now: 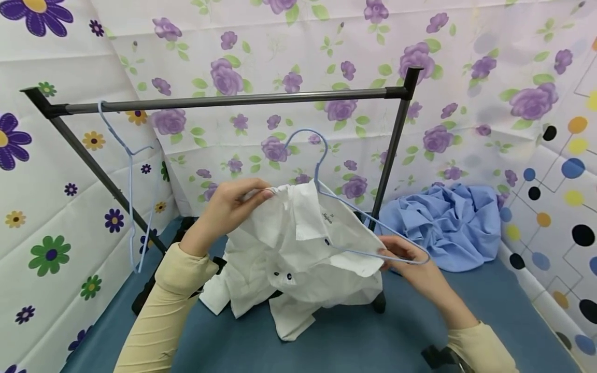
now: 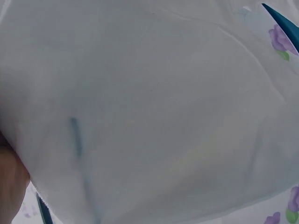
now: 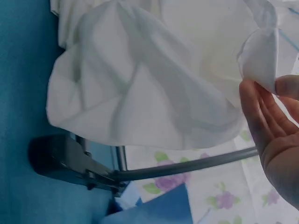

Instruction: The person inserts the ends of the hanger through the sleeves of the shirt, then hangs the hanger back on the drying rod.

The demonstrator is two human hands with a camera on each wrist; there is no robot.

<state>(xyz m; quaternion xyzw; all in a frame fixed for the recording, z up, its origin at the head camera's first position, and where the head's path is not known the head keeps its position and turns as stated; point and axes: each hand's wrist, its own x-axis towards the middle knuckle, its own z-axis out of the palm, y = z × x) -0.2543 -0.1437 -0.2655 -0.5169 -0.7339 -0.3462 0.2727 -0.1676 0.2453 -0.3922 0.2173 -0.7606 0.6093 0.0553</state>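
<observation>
the white collared shirt (image 1: 308, 261) appears mid-way onto the light-blue hanger (image 1: 317, 175), whose four-o'clock arm juts out bare; the next move likely calls for easing cloth over that tip. left hand (image 1: 233, 204) fingers pinch the shirt at ten o'clock, right hand (image 1: 398, 247) fingers its edge at three.

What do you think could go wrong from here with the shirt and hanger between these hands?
The end of the hanger by the right hand lies outside the white shirt, so that side may slip off. The hanger's hook is not on the rail, so both could drop if the left hand loosens.
</observation>
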